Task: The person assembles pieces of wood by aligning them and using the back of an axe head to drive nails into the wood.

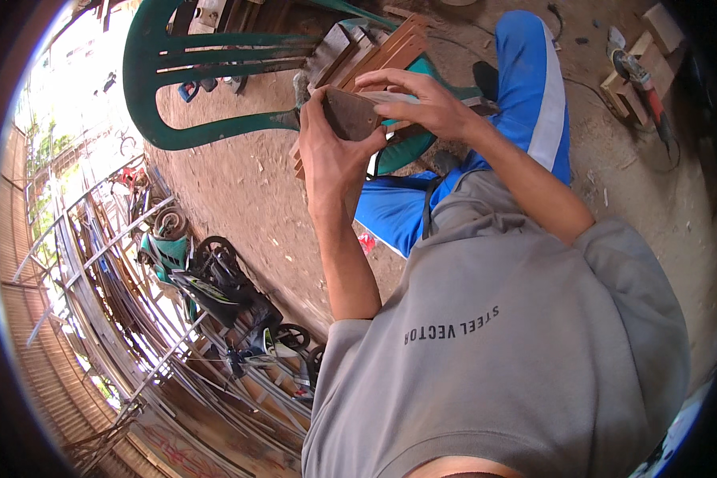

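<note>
My left hand (327, 151) grips a small dark brown wooden piece (350, 115) and holds it up in front of me. My right hand (422, 99) lies over the top of the same piece, fingers pressing a pale grey sheet, perhaps sandpaper (390, 97), against its upper edge. Just behind both hands a stack of reddish-brown wooden slats (378, 52) rests on the seat of a green plastic chair (207, 88). My blue trousers (534, 88) and grey shirt (518, 342) fill the lower right.
An angle grinder (637, 76) lies on wooden blocks (653, 48) at the upper right on the dirt floor (247, 191). At the left, metal bars and a railing (95, 271) stand with a motorcycle (215, 279) behind them.
</note>
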Tool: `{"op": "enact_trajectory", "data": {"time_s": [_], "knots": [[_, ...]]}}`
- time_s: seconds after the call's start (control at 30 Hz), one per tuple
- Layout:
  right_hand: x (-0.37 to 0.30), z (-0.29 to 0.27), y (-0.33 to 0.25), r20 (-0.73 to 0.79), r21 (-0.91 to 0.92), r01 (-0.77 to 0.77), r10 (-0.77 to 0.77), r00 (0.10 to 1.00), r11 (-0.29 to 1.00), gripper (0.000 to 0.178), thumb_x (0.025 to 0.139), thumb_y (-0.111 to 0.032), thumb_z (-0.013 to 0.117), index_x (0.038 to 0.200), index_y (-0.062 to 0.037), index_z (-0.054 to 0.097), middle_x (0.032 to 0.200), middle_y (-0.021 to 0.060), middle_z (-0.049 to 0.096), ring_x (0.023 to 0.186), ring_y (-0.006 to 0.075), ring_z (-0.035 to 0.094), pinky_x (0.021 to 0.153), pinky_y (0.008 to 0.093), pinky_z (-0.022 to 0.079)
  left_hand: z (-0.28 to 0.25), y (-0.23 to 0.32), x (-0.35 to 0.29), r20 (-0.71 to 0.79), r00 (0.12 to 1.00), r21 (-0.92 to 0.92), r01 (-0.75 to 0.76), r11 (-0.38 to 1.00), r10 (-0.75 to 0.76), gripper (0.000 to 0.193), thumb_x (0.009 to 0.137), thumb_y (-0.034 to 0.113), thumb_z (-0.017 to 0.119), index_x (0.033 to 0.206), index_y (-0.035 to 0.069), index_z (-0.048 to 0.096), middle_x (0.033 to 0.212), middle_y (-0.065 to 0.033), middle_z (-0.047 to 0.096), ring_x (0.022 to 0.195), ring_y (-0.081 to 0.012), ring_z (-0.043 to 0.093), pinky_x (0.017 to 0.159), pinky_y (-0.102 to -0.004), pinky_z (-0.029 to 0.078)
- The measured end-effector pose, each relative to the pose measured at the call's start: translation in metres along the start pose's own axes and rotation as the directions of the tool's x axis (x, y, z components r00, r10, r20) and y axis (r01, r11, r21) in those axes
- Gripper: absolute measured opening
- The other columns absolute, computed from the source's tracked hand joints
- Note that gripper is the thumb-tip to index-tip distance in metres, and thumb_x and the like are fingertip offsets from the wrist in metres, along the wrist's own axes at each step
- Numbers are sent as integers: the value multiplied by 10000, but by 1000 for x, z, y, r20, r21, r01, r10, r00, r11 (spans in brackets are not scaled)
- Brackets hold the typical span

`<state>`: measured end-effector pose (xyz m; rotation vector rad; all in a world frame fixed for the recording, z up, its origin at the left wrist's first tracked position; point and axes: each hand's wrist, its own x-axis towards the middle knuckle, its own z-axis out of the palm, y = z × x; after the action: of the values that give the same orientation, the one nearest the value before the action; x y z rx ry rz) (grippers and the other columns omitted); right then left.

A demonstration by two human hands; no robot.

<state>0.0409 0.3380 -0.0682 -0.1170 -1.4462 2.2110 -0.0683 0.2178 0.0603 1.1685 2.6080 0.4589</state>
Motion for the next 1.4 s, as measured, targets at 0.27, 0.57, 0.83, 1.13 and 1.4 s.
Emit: {"op": "enact_trajectory", "data": {"time_s": [0.27,0.57,0.83,1.13,1.4], "knots": [[-8,14,-7,-28,-232,-102,99,995,967,499,874,-253,823,1289,-32,655,1298,114,676,1176,203,649,1036,353,510,-2,-14,0,62,997,-111,-38,993,45,883,630,186,842,1409,-17,479,1339,-231,567,1236,-393,593,1050,-457,494],[-18,33,10,-109,-378,40,-87,990,925,444,799,-273,883,1119,-12,717,1214,137,713,1104,280,673,946,384,533,-8,-37,-9,151,988,-33,-13,999,18,921,593,180,853,1417,1,485,1328,-214,577,1231,-391,593,1052,-457,494],[-7,37,-10,-209,-275,-169,113,971,947,321,814,-235,873,927,6,694,1071,133,711,963,214,710,835,332,578,-6,-19,-1,123,987,-3,-100,995,100,904,581,174,845,1395,1,493,1283,-214,587,1192,-408,601,1027,-468,499],[-8,35,-9,-271,-317,-183,96,958,931,284,871,-149,803,976,14,596,1058,132,688,915,207,713,817,331,581,1,-17,4,121,989,-58,-76,995,82,897,586,167,896,1397,24,540,1253,-152,616,1156,-317,625,976,-422,529],[-35,32,-19,-221,-255,-55,-3,975,965,250,918,-109,744,1026,11,554,1190,136,674,1025,171,663,905,316,541,6,-38,-7,185,973,-579,-6,816,138,707,771,192,907,1366,-31,598,1332,-132,622,1236,-215,607,1032,-358,488]]}}
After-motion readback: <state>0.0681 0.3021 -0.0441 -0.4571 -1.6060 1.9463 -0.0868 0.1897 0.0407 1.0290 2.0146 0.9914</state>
